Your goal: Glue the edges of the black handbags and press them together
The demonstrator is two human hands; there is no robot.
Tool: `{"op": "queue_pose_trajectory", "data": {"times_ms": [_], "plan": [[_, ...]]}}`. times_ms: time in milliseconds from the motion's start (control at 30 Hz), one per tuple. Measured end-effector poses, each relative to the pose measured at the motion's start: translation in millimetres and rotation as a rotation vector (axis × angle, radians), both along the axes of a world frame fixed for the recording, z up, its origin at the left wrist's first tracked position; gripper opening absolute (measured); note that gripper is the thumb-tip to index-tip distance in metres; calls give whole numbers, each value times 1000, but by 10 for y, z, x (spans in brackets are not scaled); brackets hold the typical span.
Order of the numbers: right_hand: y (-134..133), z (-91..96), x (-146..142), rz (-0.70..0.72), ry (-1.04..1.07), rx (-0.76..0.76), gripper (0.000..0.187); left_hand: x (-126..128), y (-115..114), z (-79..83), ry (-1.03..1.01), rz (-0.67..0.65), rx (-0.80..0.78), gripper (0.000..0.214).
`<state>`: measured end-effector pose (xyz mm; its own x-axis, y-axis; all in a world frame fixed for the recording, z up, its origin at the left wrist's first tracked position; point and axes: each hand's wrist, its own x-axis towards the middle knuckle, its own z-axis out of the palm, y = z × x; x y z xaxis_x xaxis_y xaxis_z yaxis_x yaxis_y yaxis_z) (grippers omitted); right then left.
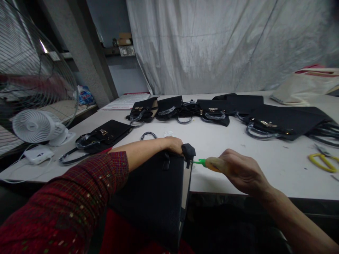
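A black handbag leans upright at the table's front edge, its pale lining showing along the right side. My left hand grips the bag's top edge, beside a dark folded flap; its fingertips are mostly hidden. My right hand is closed round a small glue bottle with a yellowish body and a green nozzle. The nozzle points left and its tip meets or nearly meets the bag's edge just below the flap; I cannot tell whether they touch.
Several black handbags with wrapped handles lie along the back of the white table. Another bag lies at left, near a small white fan and a white box. Yellow-handled scissors lie at right, before a cloth bag.
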<state>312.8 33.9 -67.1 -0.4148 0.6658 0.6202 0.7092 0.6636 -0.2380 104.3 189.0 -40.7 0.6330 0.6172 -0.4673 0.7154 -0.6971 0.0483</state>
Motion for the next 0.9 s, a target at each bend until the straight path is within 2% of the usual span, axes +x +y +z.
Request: {"op": "queue_pose_trajectory", "data": {"times_ms": [300, 433, 733, 900], "plan": [[-49, -34, 17, -28, 32, -63, 9, 18, 26, -26, 14, 5, 17, 60], [-103, 11, -2, 23, 51, -125, 9, 16, 45, -46, 6, -20, 5, 59], [-166, -6, -34, 13, 78, -134, 7, 10, 81, -76, -4, -37, -11, 59], [-245, 24, -57, 80, 74, -150, 9, 10, 110, -99, -8, -47, -21, 62]]}}
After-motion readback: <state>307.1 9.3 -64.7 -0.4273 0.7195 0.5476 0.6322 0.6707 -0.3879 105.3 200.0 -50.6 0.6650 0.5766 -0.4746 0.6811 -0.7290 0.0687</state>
